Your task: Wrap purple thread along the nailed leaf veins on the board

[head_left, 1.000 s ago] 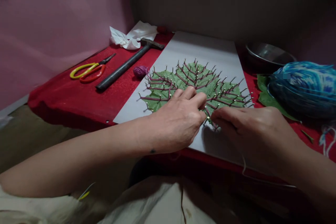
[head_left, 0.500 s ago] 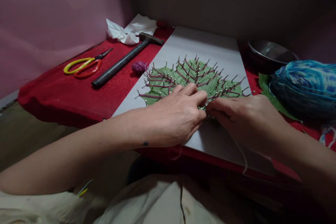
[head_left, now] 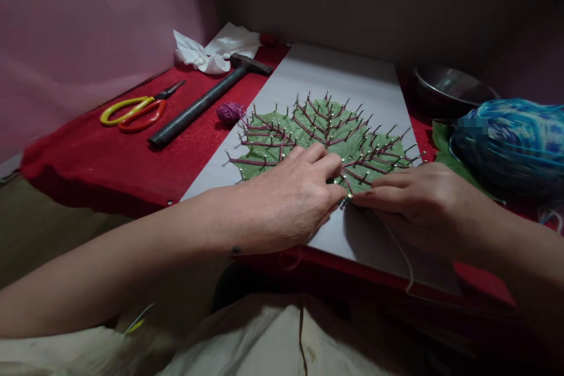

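Note:
A green leaf [head_left: 273,120] lies on a white board [head_left: 352,61], with several upright nails along its veins and edge. Dark purple thread [head_left: 252,161] runs between the nails. My left hand [head_left: 293,200] rests over the leaf's near part, fingers curled, its fingertips by the lower nails and partly hidden. Just right of it, my right hand [head_left: 414,197] has thumb and fingers pressed together close to a nail at the leaf's base. From beneath that hand a pale thread [head_left: 408,258] trails down over the board's front edge; its end in the fingers is hidden.
On the red cloth [head_left: 88,147] at left lie scissors [head_left: 141,108], a hammer [head_left: 198,108], a small purple yarn ball [head_left: 230,112] and crumpled white tissue [head_left: 198,53]. To the right are a metal bowl [head_left: 456,88], blue yarn [head_left: 520,135] and another leaf [head_left: 443,138].
My right hand has drawn slightly right and down, away from my left, uncovering nails and purple thread at the leaf's base. My left hand stays nearly in place; the view shifts a little.

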Demonstrator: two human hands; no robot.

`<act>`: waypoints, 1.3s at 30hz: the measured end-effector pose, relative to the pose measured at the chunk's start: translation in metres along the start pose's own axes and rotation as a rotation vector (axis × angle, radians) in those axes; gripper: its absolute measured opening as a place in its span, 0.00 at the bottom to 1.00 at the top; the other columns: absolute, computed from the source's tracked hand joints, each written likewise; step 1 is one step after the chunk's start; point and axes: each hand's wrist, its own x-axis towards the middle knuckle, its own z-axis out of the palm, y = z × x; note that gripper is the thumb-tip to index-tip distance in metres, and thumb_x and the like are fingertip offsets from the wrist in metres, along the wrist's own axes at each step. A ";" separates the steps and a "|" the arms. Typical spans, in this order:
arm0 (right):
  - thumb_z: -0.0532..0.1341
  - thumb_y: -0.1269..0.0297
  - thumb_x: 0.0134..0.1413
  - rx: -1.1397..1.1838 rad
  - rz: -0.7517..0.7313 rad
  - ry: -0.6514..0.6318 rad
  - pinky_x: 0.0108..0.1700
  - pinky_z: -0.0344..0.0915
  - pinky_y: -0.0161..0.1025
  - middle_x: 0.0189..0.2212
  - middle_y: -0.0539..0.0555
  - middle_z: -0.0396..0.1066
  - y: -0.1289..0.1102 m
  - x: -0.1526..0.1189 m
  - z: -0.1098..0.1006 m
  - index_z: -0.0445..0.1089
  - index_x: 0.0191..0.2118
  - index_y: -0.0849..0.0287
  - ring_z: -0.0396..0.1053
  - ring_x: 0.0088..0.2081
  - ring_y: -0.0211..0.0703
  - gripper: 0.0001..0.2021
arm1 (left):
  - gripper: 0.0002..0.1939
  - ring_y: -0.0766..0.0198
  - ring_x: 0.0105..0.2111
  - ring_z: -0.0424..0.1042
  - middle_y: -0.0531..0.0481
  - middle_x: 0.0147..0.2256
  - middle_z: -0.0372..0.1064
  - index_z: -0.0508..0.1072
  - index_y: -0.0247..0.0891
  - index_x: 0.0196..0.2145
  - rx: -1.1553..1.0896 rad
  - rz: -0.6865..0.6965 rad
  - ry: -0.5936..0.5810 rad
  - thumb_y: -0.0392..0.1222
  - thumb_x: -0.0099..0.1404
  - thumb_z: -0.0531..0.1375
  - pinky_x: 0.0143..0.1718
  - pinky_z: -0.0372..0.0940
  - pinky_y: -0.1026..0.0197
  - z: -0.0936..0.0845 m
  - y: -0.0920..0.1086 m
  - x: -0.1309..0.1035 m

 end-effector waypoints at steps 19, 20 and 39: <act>0.51 0.73 0.57 0.103 -0.087 -0.152 0.27 0.45 0.39 0.21 0.51 0.65 -0.006 0.002 -0.009 0.73 0.30 0.61 0.57 0.23 0.37 0.14 | 0.13 0.46 0.48 0.61 0.38 0.48 0.66 0.74 0.38 0.44 0.207 0.066 -0.088 0.38 0.63 0.54 0.48 0.58 0.42 -0.012 0.004 0.000; 0.51 0.73 0.56 0.118 -0.086 -0.163 0.27 0.45 0.39 0.21 0.51 0.65 -0.006 0.003 -0.009 0.73 0.30 0.60 0.57 0.23 0.37 0.13 | 0.13 0.45 0.48 0.61 0.38 0.49 0.66 0.73 0.38 0.44 0.203 0.071 -0.086 0.38 0.63 0.55 0.49 0.58 0.42 -0.013 0.004 -0.001; 0.52 0.76 0.52 -0.065 0.063 0.083 0.27 0.50 0.40 0.21 0.52 0.69 -0.030 -0.010 0.001 0.69 0.29 0.61 0.63 0.22 0.42 0.10 | 0.09 0.52 0.41 0.57 0.42 0.39 0.63 0.72 0.36 0.31 0.029 -0.099 0.037 0.38 0.67 0.54 0.41 0.59 0.45 -0.001 0.013 0.016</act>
